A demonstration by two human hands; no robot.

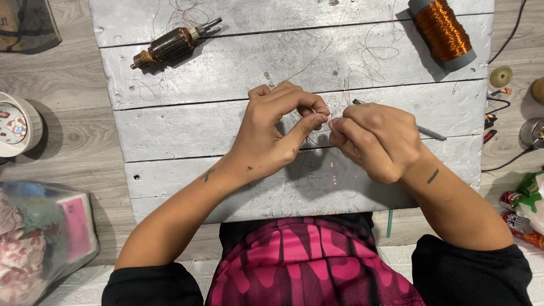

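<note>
My left hand (273, 131) and my right hand (375, 139) meet over the middle of a grey-painted plank board (187, 130). Both pinch a thin copper wire (321, 118) between thumb and forefinger, fingertips almost touching. A thin metal tool (432, 133) lies under and behind my right hand, its far end sticking out to the right. A motor armature (170, 45) with copper windings lies at the board's far left. A spool of copper wire (443, 31) lies at the far right corner. Loose wire strands (374, 51) curl across the board.
A white bowl (16, 124) stands on the wooden floor to the left, a clear plastic bag of cloth items (39, 238) below it. Small parts, a black cable (507, 39) and red-handled pieces lie right of the board. Snack wrappers (524, 207) sit at the right edge.
</note>
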